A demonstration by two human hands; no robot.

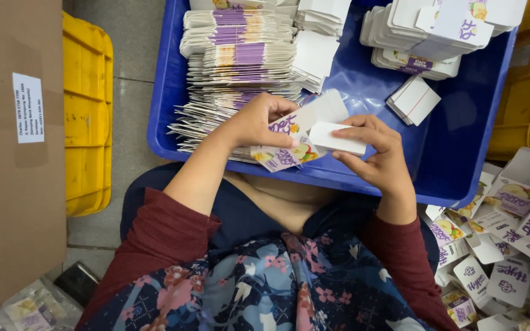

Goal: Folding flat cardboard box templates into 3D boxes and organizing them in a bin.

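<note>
Cardboard carton blank point(305, 138) pinched by both hands' fingers point(289, 142) over the blue tray's near rim point(363, 179)

Soft, even light from above fills the frame, bright at the centre and upper half, dimmer toward the lower right corner. The blue tray point(363, 92) shows a pale sheen on its floor at upper centre, and the white card stacks point(412, 27) at the upper right come close to washing out. Shadows are short and faint: a soft one lies under the left hand point(259, 122) and right hand point(375, 150) at the centre. Focus is crisp at mid-frame; the floral cloth point(265, 288) along the bottom edge is slightly soft. Wide-angle stretch bends the cardboard box point(7, 153) and yellow crate point(87, 116) at the left edge.
</note>
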